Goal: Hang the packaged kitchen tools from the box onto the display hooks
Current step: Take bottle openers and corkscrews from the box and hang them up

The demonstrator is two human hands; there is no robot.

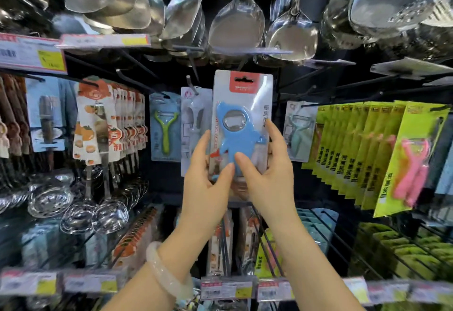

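Note:
A packaged blue dolphin-shaped bottle opener on a white card with a red top is held upright in front of the display. My left hand grips its lower left edge, thumb on the front. My right hand pinches its lower right side, thumb on the blue tool and fingers along the card's edge. The card's hang slot sits just below an empty black hook. The box is not in view.
Steel spatulas and ladles hang above. A packaged peeler hangs just left of the card, a green peeler further left, green packs with pink peelers on the right, and strainers at lower left.

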